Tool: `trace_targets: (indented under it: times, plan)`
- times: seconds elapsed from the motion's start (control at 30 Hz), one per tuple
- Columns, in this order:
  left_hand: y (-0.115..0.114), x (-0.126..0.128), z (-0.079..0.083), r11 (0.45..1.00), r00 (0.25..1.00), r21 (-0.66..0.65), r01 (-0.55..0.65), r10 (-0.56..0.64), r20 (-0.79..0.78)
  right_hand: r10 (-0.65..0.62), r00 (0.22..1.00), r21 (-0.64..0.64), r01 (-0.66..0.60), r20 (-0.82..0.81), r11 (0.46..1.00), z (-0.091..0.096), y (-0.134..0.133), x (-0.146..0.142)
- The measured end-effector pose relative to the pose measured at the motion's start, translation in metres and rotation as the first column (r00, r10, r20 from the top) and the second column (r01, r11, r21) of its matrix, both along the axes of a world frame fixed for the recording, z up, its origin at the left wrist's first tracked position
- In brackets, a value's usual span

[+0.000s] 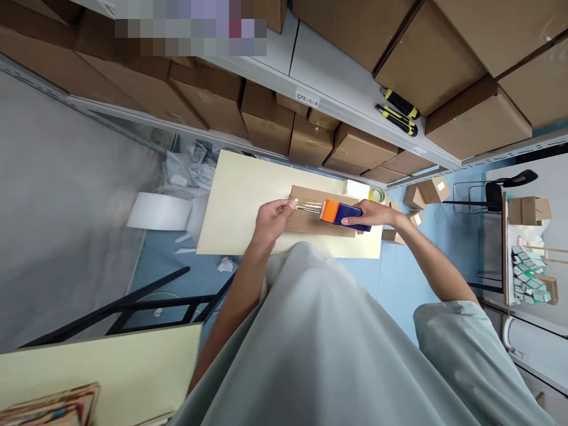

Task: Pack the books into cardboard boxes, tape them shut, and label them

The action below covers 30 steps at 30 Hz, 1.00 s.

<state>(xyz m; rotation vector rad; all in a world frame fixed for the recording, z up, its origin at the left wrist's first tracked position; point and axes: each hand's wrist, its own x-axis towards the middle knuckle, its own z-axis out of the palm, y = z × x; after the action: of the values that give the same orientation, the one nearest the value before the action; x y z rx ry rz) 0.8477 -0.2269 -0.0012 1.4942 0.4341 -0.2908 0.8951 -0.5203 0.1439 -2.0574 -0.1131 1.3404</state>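
My right hand (361,214) grips a dark blue and orange block-shaped thing (339,214), its orange end pointing left. Thin shiny streaks (309,207) run from that orange end toward my left hand (275,220); whether they are clear film or cords I cannot tell. Thumb and fingertips of my left hand are pinched together, with a small white bit at their tips. Beneath both hands lies a long flat cardboard box (306,225) on a pale yellow table (239,201). Beyond the box are a small white box (356,189) and a yellow-green tape roll (377,195).
A metal shelf (337,106) full of cardboard boxes overhangs the table's far side, with two yellow-black utility knives (399,112) on it. Crumpled plastic (190,168) and a white roll (160,211) are at left. Small cartons (432,190) stand on the floor at right.
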Motion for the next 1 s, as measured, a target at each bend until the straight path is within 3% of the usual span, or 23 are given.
trace_targets:
  times: [0.47, 0.77, 1.0]
  plan:
    - [0.034, 0.005, -0.023, 0.998, 0.998, -0.060, -0.008, 0.004, -0.068, 0.014, 0.999, -0.035, -0.015, -0.045, 0.999, 0.001, 0.039, 0.010]
    - [0.040, 0.004, -0.055, 0.993, 0.980, -0.107, -0.041, 0.020, -0.196, -0.027, 0.992, -0.160, 0.007, -0.125, 0.987, -0.027, 0.070, 0.025]
    - [0.044, 0.005, -0.066, 0.988, 0.969, -0.136, -0.072, 0.037, -0.243, 0.007, 0.984, -0.196, -0.043, -0.178, 0.980, -0.035, 0.081, 0.035]
